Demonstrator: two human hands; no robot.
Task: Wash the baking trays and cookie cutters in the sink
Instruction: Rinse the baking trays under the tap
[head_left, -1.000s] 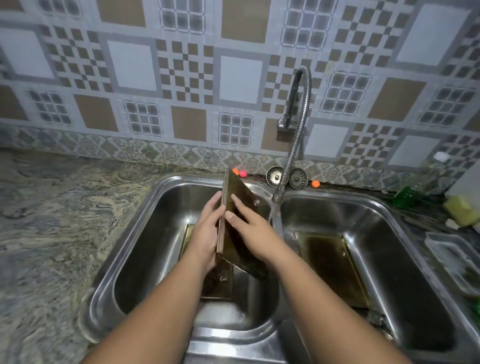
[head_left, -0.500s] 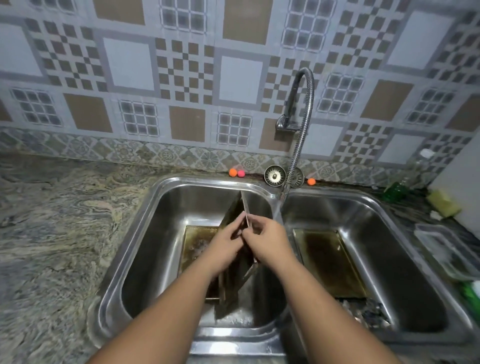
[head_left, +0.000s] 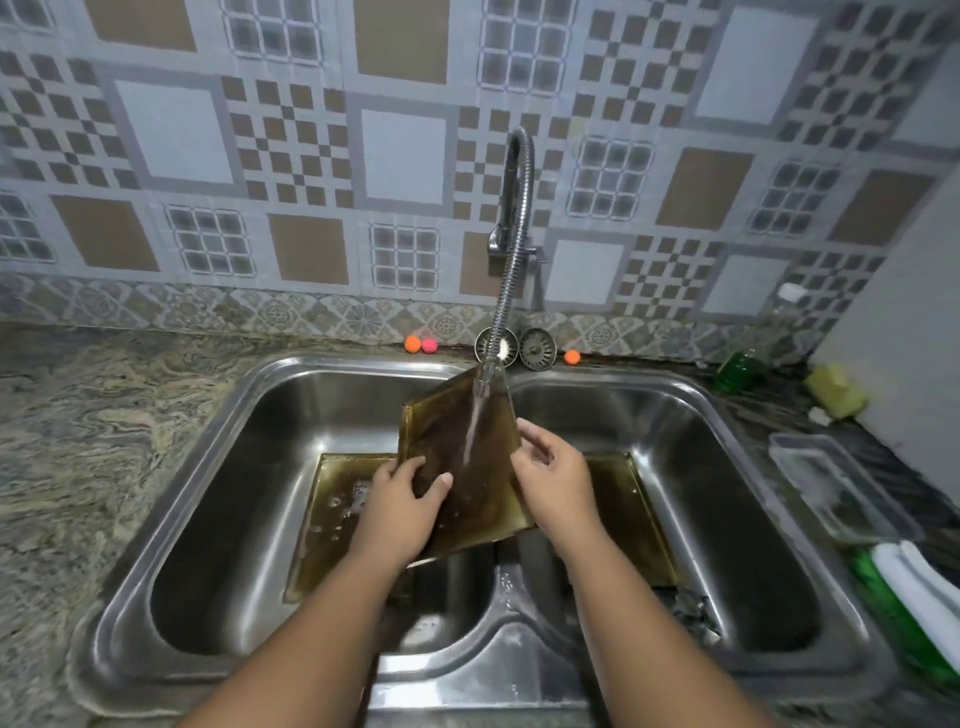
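Fingers of left hand, right hand grip tray between them — tilted.

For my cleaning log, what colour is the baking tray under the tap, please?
The tray is dark brownish-gold; head view.

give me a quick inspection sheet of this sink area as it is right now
surface: marbled stone counter around a steel double sink.
job's things: held baking tray tilted up under the running tap; left-basin tray and right-basin tray lie flat; cookie cutters not clearly seen.
clutter: green bottle, yellow sponge, clear container and white cloth at right; two strainers and small balls on the back ledge.
grippers: left hand grips that tray's lower left edge; right hand holds its right edge.
cables: nothing seen.
surroundings: patterned tile wall.
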